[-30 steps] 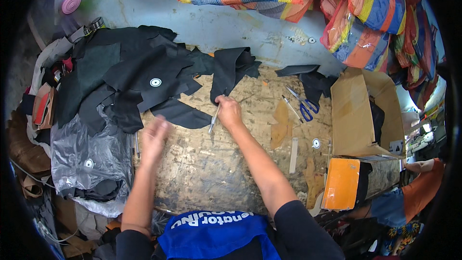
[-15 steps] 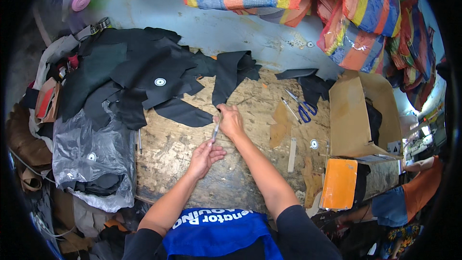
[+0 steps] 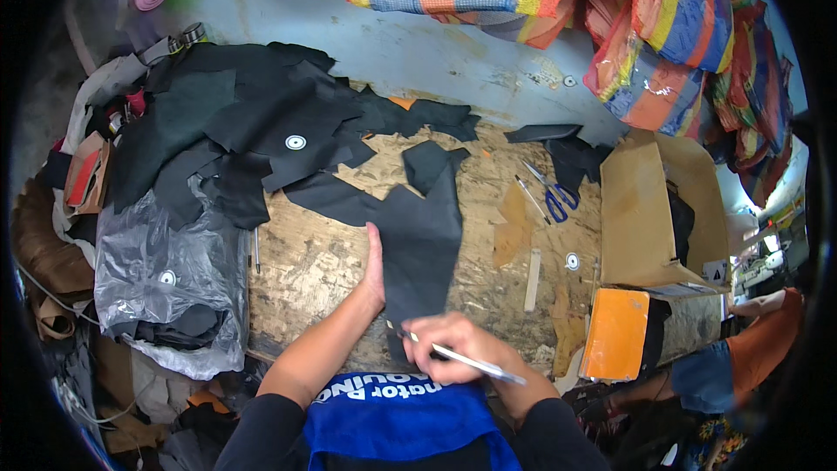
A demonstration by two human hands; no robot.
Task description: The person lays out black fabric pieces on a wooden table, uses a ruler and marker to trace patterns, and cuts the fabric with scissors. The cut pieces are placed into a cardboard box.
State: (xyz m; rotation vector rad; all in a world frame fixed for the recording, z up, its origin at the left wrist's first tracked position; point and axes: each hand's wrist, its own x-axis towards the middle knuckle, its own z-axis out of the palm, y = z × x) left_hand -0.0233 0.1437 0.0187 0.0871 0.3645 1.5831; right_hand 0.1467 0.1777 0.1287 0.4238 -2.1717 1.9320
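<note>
A black leather-like piece lies toward me on the worn wooden table, its near end narrowing in front of my body. Along its left edge my left hand stands on its side, the visible finger straight; the leather hides the other fingers. At the near end of the piece, my right hand grips a slim white-and-silver pen that slants down to the right. Whether the right fingertips also touch the leather, I cannot tell. Under its far end lies another black piece.
Black sheets are heaped at the far left, above a clear plastic bag. To the right are blue-handled scissors, another pen, a pale strip, an open cardboard box and an orange box. A person is at far right.
The black piece has been pulled toward me across the table. My right hand has come back near my body with the pen; my left hand has moved up beside the piece.
</note>
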